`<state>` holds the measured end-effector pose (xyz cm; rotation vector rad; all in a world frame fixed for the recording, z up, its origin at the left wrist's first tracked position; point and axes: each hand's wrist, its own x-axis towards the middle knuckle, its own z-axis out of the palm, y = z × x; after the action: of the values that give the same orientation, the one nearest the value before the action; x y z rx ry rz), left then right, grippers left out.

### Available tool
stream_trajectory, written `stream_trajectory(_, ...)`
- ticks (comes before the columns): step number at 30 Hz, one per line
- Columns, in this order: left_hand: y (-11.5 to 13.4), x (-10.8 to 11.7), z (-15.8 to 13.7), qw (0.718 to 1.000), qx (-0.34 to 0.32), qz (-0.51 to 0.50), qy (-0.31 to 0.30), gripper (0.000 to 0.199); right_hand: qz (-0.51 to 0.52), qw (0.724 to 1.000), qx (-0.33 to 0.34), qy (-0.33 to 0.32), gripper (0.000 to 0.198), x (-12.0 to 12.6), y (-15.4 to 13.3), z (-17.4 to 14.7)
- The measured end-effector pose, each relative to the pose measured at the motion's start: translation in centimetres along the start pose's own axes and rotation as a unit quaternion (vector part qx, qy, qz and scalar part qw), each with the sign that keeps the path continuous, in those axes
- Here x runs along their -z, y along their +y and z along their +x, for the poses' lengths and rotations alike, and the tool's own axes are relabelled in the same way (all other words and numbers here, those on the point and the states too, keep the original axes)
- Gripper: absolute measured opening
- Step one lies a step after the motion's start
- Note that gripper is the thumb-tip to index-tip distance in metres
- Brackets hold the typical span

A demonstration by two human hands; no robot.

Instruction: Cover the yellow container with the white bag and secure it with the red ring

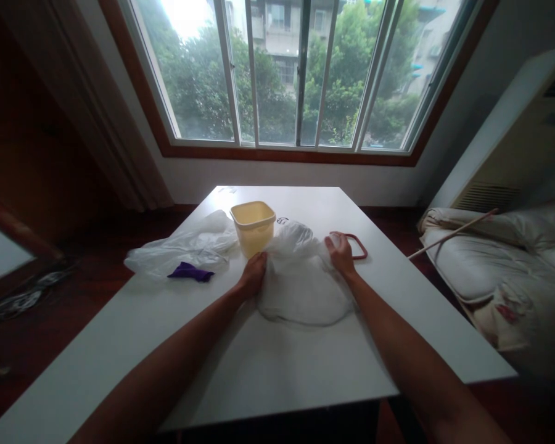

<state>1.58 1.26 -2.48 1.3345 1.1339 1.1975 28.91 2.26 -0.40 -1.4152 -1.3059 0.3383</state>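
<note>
Over the white table (203,376) a translucent white plastic bag (305,293) is stretched between my two hands, its mouth facing me and its far end bunched up. My left hand (253,275) grips the bag's left side, fingers closed, just in front of a yellow plastic bin (254,225). Its right side is pinched in my right hand (340,253). Directly behind that hand lies a reddish-brown rounded frame (361,245), partly hidden by the fingers.
Left of the bin lies another crumpled clear plastic bag (198,240), with a purple roll (190,272) at its front edge. A cushioned seat (481,259) with a thin stick (453,234) on it stands right of the table. Beyond the table is a window (277,80).
</note>
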Motion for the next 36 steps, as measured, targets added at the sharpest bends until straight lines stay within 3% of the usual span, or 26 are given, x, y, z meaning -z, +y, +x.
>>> stream_trajectory(3, 1.3, -0.4, -1.5, 0.989, 0.046, -0.112, -0.090, 0.077, -0.035, 0.986, 0.083, -0.141, 0.046, -1.7, -1.7, -2.0)
stream_trajectory(6, 2.4, -0.7, -2.9, 0.980, 0.015, -0.122, -0.154, 0.085, -0.103, 0.972, 0.089, -0.194, 0.056, -3.4, -3.3, -4.0)
stream_trajectory(9, 2.6, -0.8, -3.4, 0.986, -0.030, -0.079, -0.141, 0.092, -0.167, 0.954, 0.085, -0.233, 0.066, -4.6, -4.2, -5.6)
stream_trajectory(12, 1.9, -0.5, -3.1, 0.991, -0.028, -0.028, -0.125, 0.088, -0.238, 0.929, 0.088, -0.268, 0.063, -4.8, -3.9, -5.9)
stream_trajectory(17, 1.4, 0.2, -2.6, 0.989, -0.024, 0.049, -0.136, 0.067, -0.296, 0.918, 0.088, -0.248, 0.028, -3.3, -2.0, -3.6)
stream_trajectory(21, 1.9, 0.1, -2.1, 0.986, 0.009, 0.097, -0.138, 0.046, -0.301, 0.939, 0.035, -0.163, 0.027, -1.6, -0.6, -1.6)
stream_trajectory(27, 1.6, -0.4, -1.0, 0.976, -0.012, 0.122, -0.178, 0.053, -0.192, 0.979, 0.031, -0.053, 0.029, -1.3, 0.1, -1.4)
stream_trajectory(32, 1.5, -0.2, -0.6, 0.968, -0.028, 0.131, -0.213, 0.057, -0.124, 0.987, 0.069, -0.076, 0.034, -1.5, -0.1, -2.0)
stream_trajectory(36, 1.8, 0.2, -0.3, 0.963, 0.010, 0.099, -0.251, 0.062, -0.116, 0.983, 0.063, -0.129, 0.038, -1.2, 0.1, -2.1)
